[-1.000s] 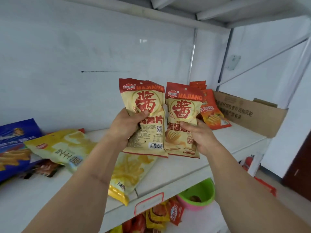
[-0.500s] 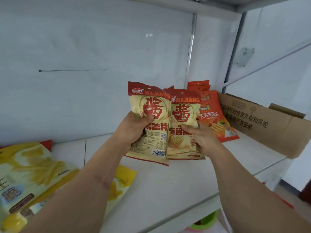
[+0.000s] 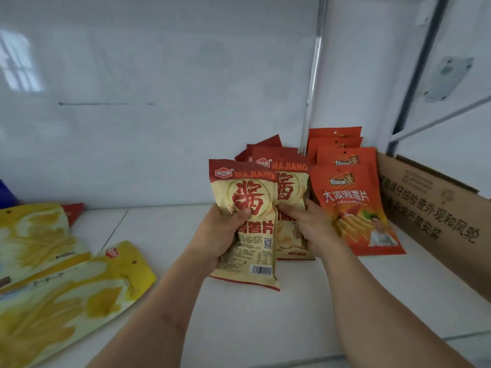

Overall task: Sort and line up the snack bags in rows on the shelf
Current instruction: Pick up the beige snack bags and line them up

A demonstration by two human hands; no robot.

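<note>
A white wall stands behind the white shelf. A gray metal post goes up. Window light shines on the wall.

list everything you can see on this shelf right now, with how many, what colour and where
MAJIANG bags: at least three, cream with red tops; one in each hand, more behind, centre of shelf.
Orange bags: four, orange-red, a row right of the MAJIANG bags.
Yellow bags: two, yellow, lying flat at left.
Red bag: one corner showing behind the yellow bags.
Cardboard box: one, brown, far right.
Shelf: one, white.
Left hand: gripping the front MAJIANG bag.
Right hand: gripping the MAJIANG bag behind it.
</note>
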